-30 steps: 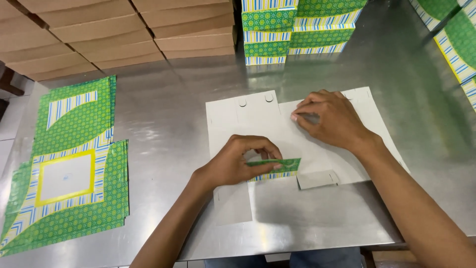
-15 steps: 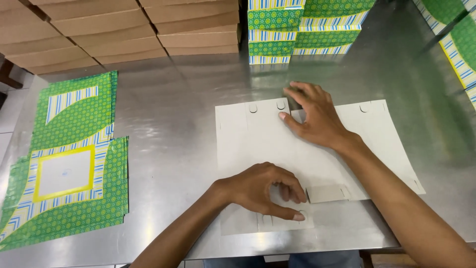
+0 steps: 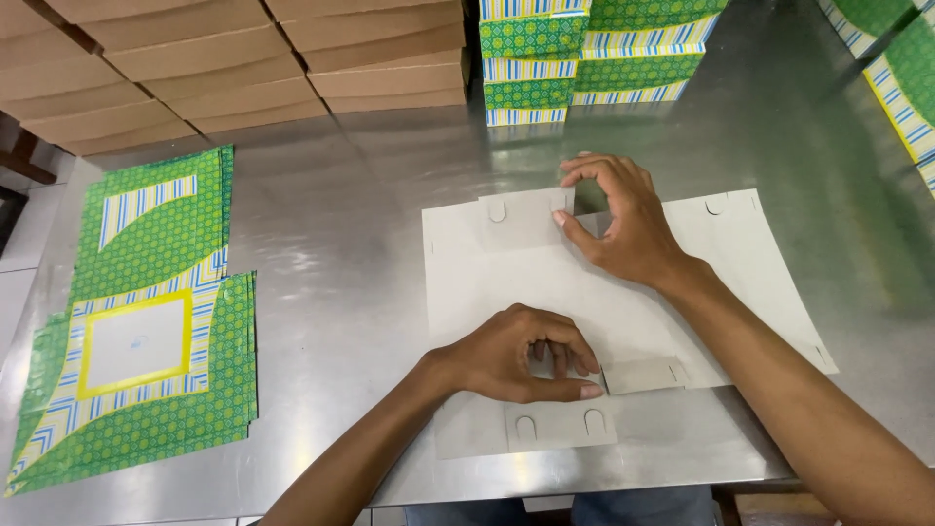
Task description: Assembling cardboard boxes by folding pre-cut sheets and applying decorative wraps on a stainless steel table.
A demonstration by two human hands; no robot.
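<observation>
A flat white die-cut carton blank (image 3: 506,278) lies plain side up on the steel table (image 3: 341,224). My left hand (image 3: 521,356) presses down on its near edge, fingers curled, just above a small flap with two notches (image 3: 560,427). My right hand (image 3: 623,219) rests on the far edge, thumb and fingers pinching at the far flap (image 3: 521,216), which lies folded onto the blank. A small grey tab (image 3: 643,374) sits right of my left hand.
A pile of green patterned flat carton blanks (image 3: 146,321) lies at the left. Brown cardboard stacks (image 3: 243,68) line the back. Folded green-and-striped boxes (image 3: 584,58) stand at the back centre, with more patterned blanks (image 3: 901,68) at the far right.
The green printed flap under my left hand is no longer visible; only the white side shows. My right hand moved from the blank's middle to its far edge.
</observation>
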